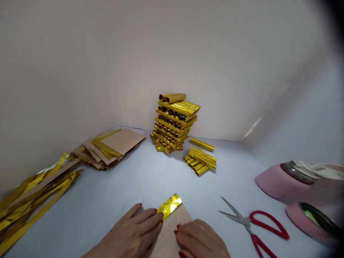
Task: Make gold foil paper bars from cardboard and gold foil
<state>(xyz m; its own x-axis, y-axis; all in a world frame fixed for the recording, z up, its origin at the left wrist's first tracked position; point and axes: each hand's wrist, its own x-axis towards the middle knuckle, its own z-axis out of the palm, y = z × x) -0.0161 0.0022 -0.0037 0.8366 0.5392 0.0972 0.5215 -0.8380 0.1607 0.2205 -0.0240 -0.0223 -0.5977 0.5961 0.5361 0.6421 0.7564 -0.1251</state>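
A sheet of brown paper (172,228) lies on the table at the bottom centre, with a shiny gold foil strip (172,205) along its upper left edge. My left hand (137,229) rests palm down, fingers stretched out over the lower part of that foil. On the right side of the paper, my right hand (202,238) has its fingers curled, their tips against the sheet. Its thumb is partly hidden, and the lower end of the paper runs out of view. Red-handled scissors (247,221) lie with blades parted to the right of my right hand.
A tall stack of gold foil tubes (174,122) stands at the back. Nearer lie a small tube pile (200,161) and a single tube (202,144). Brown sheets (125,139) and gold strips (40,200) occupy the left. A pink bottle (282,181) and a pink open container (298,216) are right.
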